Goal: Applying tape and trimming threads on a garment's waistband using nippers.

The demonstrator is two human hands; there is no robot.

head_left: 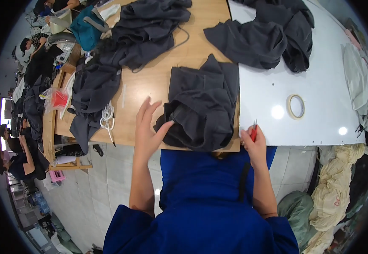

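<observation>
A dark grey garment (205,101) lies bunched on the wooden table directly in front of me, its near end folded into an opening. My left hand (146,127) is at its left side with the fingers spread, the thumb tip at the cloth's edge; whether it touches cannot be told. By the table's front edge, right of the garment, my right hand (255,146) is closed around red-handled thread snips (254,133), their metal tips pointing away from me.
More dark grey garments (150,31) are heaped at the far left, others (268,38) at the far right. A tape roll (295,106) lies on the white tabletop (268,84). White cord (107,116) is at left. Cream cloth (334,190) is piled at lower right. Other people sit far left.
</observation>
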